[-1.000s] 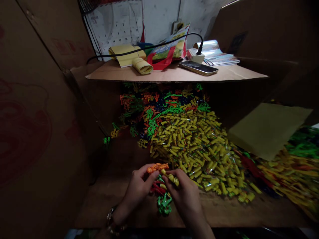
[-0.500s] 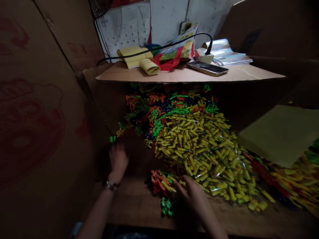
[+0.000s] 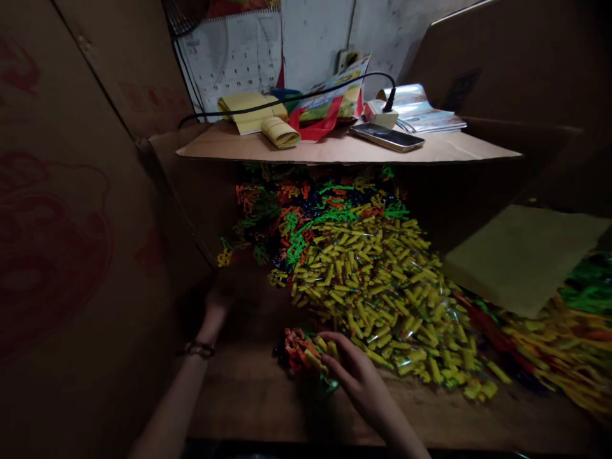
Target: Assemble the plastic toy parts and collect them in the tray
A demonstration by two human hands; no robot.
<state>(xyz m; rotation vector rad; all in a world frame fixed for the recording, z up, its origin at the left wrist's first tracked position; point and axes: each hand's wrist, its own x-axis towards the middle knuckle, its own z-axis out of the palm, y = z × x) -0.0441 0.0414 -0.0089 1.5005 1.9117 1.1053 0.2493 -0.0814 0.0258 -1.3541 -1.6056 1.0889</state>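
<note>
**Right hand on a bundle of small plastic pieces, left hand off in the shadow**

I am curling my right hand (image 3: 356,376) over a small bundle of orange, yellow and green plastic pieces (image 3: 306,350), which is lying on the brown cardboard worktop (image 3: 248,395). My fingers (image 3: 335,344) are bending loosely around the yellow pieces at the near side of the bundle; the grip is partly closed and touching them, though I cannot tell whether it is actually pinching anything. The orange pieces are sticking out just to the left of my fingertips.

I am stretching my left hand (image 3: 216,306) well away from the bundle, out to the left and further from me, into a dark corner. It is too dim there to tell how open that grip is or whether it is holding anything. A thin bracelet (image 3: 197,349) is sitting on that wrist.

Just beyond my right hand, a large heap of yellow plastic pieces in clear packets (image 3: 377,287) is spreading across the worktop. Behind that, a tangle of green, orange and dark plastic pieces (image 3: 306,210) is lying under a cardboard shelf (image 3: 335,150). On the shelf, a dark phone (image 3: 386,137) is lying beside a white plug block (image 3: 381,116).
</note>
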